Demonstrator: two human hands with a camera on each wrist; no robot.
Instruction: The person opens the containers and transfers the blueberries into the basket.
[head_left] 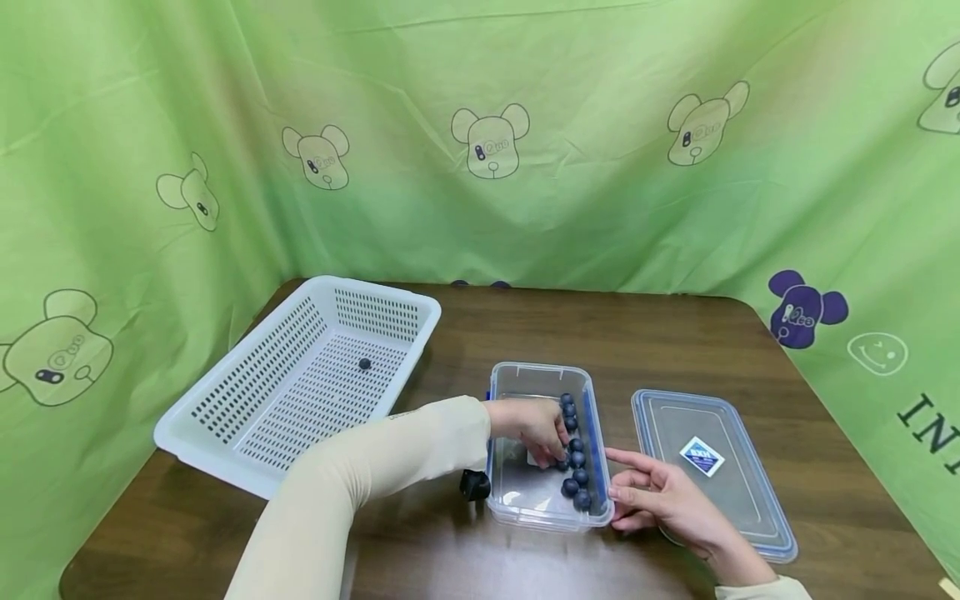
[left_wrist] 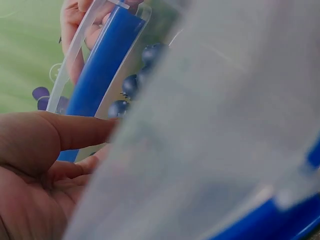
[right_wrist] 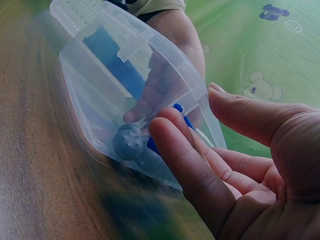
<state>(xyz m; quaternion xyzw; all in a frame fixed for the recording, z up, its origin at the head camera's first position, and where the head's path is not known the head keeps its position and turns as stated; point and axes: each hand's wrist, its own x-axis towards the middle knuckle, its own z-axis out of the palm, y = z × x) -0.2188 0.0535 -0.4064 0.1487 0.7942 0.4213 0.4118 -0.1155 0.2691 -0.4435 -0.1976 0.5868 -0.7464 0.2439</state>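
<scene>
A clear plastic container (head_left: pixel 551 367) with blue latch flaps stands on the table. Several blueberries (head_left: pixel 581 500) line its right side. My left hand (head_left: pixel 534 425) reaches inside, its fingertips down among the berries. The container wall blurs these fingertips in the left wrist view, so whether they pinch a berry cannot be told. At the container's right front corner, my right hand (head_left: pixel 660 496) rests against the outside with fingers relaxed. In the right wrist view, its thumb (right_wrist: pixel 245 112) is by the rim and the index finger lies beside the wall.
A white perforated basket (head_left: pixel 300 408) stands to the left, with one dark blueberry (head_left: pixel 364 364) on its floor. On the right lies a clear lid (head_left: pixel 738 492) bearing a blue and white label. Green cloth (head_left: pixel 585 225) hangs behind the brown table (head_left: pixel 540 321).
</scene>
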